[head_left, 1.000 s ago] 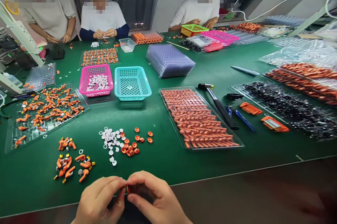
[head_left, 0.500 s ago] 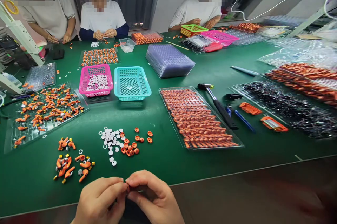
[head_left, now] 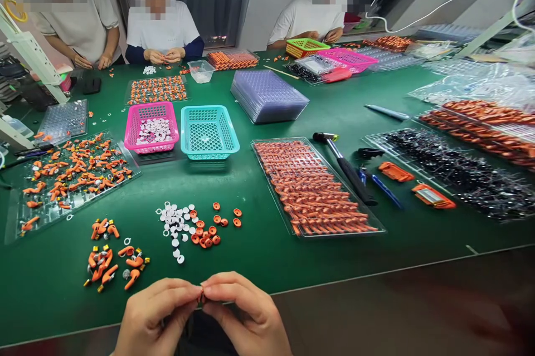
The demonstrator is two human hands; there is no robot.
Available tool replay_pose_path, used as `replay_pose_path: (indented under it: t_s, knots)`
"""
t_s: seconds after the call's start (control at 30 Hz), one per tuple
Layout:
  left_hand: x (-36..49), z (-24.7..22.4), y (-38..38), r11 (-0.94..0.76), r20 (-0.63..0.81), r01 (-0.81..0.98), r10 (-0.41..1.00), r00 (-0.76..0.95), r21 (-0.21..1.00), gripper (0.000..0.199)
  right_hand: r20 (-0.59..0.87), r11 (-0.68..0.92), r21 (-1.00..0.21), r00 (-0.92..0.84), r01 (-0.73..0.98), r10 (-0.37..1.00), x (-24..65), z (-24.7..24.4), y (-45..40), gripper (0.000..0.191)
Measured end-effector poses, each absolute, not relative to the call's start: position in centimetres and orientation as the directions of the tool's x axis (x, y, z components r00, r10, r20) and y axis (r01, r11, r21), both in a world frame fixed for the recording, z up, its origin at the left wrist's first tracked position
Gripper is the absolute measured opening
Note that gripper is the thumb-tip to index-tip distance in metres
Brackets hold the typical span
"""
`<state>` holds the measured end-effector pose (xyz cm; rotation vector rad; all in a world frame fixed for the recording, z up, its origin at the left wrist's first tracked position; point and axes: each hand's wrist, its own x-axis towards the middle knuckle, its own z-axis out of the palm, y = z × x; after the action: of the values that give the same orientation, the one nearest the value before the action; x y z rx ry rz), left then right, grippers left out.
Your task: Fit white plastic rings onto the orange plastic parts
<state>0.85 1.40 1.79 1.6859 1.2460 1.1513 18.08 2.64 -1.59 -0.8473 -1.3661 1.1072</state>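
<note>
My left hand point(head_left: 156, 311) and my right hand point(head_left: 246, 311) meet at the table's near edge, fingertips pinched together. Between them is a small orange piece point(head_left: 202, 296), mostly covered by the fingers; its exact kind is hidden. Just beyond lie loose orange round caps point(head_left: 204, 242) and a heap of white discs point(head_left: 178, 219), a few of them rings. To the left of these, several orange earbud-shaped stems point(head_left: 100, 260) with yellow and silver ends rest in small groups on the green table point(head_left: 251, 261).
A pink basket point(head_left: 129, 141) of white pieces stands beside a turquoise basket point(head_left: 209, 152). Trays of orange parts point(head_left: 315, 189) and dark parts point(head_left: 455, 172) lie right, with a hammer point(head_left: 351, 175) between. Stacked clear trays point(head_left: 270, 94) stand behind. Several people point(head_left: 163, 33) sit opposite.
My fingertips have shifted slightly around the small orange piece, and the left fingers have straightened. The loose parts on the table lie as before.
</note>
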Motion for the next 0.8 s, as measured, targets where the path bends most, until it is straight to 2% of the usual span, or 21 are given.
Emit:
replay_pose_path:
  t_s: [0.07,0.13,0.2,0.27,0.4,0.8]
  knots:
    - [1.0,2.1,1.5,-0.104,0.088,0.260,0.993,0.074,0.960,0.011,0.305,0.290,-0.949,-0.120,-0.126,0.945,18.1,-1.6,2.6,0.038]
    - [1.1,2.3,1.8,0.118,-0.129,0.145,0.989,0.072,0.982,0.008,0.301,0.282,-0.948,-0.131,-0.144,0.945,18.1,-1.6,2.5,0.039]
    - [1.1,2.0,2.1,0.313,-0.308,-0.018,0.941,0.141,0.950,0.021,0.299,0.277,-0.947,-0.137,-0.162,0.944,18.1,-1.6,2.5,0.040]
    - [1.1,1.6,2.3,0.436,-0.401,-0.123,0.886,0.233,0.892,0.034,0.295,0.271,-0.946,-0.132,-0.177,0.946,18.1,-1.5,2.5,0.040]
    - [1.5,1.2,2.0,0.540,-0.483,-0.098,0.809,0.336,0.836,0.049,0.287,0.262,-0.944,-0.109,-0.199,0.952,18.0,-1.6,2.5,0.037]
    - [1.5,2.8,1.4,0.509,-0.511,0.086,0.813,0.278,0.856,0.058,0.407,0.398,-0.914,-0.174,-0.084,0.897,18.5,-1.1,2.8,0.033]
